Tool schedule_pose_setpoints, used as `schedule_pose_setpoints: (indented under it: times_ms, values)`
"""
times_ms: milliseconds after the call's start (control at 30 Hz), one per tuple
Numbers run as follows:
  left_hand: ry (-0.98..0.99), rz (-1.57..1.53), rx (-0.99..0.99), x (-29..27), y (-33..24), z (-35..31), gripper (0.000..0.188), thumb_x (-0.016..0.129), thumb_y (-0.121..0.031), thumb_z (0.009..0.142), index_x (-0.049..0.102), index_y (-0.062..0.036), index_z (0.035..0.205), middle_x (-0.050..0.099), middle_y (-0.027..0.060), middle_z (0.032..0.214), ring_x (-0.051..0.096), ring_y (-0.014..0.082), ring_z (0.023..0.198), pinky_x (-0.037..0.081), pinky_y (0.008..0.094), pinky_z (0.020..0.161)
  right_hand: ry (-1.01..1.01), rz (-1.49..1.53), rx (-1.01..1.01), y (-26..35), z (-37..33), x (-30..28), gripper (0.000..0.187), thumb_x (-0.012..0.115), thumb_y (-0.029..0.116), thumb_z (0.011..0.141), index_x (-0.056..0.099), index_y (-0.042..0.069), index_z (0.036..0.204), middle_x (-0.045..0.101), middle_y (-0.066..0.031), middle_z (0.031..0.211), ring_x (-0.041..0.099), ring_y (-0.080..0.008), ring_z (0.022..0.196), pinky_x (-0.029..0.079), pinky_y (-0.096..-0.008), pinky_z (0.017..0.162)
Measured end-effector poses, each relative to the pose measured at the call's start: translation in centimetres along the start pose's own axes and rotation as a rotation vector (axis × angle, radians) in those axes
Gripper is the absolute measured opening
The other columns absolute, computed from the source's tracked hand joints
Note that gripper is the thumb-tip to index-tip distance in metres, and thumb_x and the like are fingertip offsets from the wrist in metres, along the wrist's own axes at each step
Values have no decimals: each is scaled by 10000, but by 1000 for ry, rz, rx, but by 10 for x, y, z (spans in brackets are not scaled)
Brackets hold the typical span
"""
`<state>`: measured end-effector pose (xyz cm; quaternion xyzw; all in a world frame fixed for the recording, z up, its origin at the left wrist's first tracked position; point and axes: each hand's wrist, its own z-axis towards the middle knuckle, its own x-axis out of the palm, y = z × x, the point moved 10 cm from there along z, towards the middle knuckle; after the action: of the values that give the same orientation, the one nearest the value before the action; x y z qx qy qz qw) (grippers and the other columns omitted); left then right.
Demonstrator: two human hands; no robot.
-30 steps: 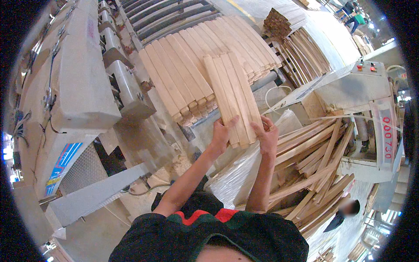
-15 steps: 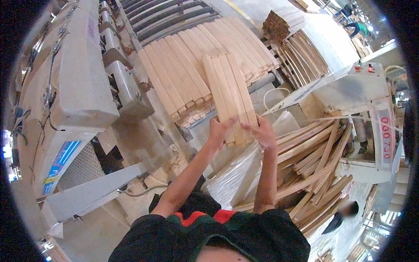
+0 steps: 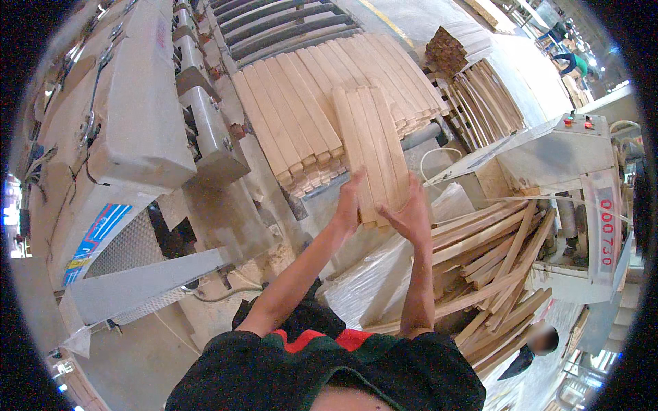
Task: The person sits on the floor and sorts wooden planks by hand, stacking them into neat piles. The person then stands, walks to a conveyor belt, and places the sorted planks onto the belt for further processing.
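Between both hands is a bundle of several narrow wooden slats (image 3: 374, 151), lying side by side and pointing away from me. My left hand (image 3: 350, 200) is closed against the bundle's left edge near its close end. On the opposite edge, my right hand (image 3: 411, 212) grips with its thumb laid over the top face. The bundle's far end overlaps a wide stack of similar wooden slats (image 3: 288, 113); I cannot tell whether it rests on that stack. The undersides of the held slats and most of my fingertips are hidden.
The stack lies on a roller conveyor (image 3: 288, 29). A large dusty machine (image 3: 130, 130) stands left. Loose wood strips (image 3: 490, 264) are heaped right, below a control cabinet (image 3: 558, 147) with buttons. Another wood bundle (image 3: 445, 51) stands far right. A person (image 3: 541, 340) is at lower right.
My left hand has slid off the top face to the bundle's left edge, and my right hand has spread wider. The whole view has shifted slightly; the slats stay between my hands.
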<state>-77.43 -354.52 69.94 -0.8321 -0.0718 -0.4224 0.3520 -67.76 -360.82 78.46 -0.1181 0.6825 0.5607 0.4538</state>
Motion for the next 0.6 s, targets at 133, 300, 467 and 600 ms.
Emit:
schedule_pose_setpoints:
  times_ms: [133, 300, 467, 600]
  values:
    - [99, -262, -145, 12, 6, -2, 810, 312, -653, 864, 378, 5, 1331, 472, 185, 1299, 492, 304, 1165, 373, 423, 1005, 38, -281, 70, 24, -12, 1, 1087, 772, 534, 553, 274, -21, 1344, 423, -286, 1198, 459, -420, 1087, 398, -454, 922]
    - [126, -365, -278, 6, 26, 7, 840, 332, -686, 840, 384, -9, 1335, 465, 179, 1315, 478, 319, 1182, 350, 428, 1028, -19, -414, 64, 38, -14, 4, 1165, 756, 578, 529, 227, -16, 1379, 400, -326, 1211, 421, -470, 1120, 375, -497, 930]
    - [284, -425, -256, -6, 34, 20, 809, 359, -663, 849, 386, -19, 1339, 452, 172, 1330, 470, 315, 1188, 340, 425, 1038, -25, -518, 145, 37, -19, 13, 1177, 764, 544, 524, 204, -7, 1401, 356, -355, 1268, 377, -484, 1171, 328, -551, 959]
    - [487, -537, -250, 29, 12, 7, 759, 376, -622, 869, 389, -27, 1340, 468, 163, 1316, 477, 309, 1177, 344, 410, 1040, -58, -425, 184, 35, -27, 16, 1146, 760, 507, 532, 210, 14, 1408, 337, -338, 1309, 337, -482, 1204, 302, -561, 977]
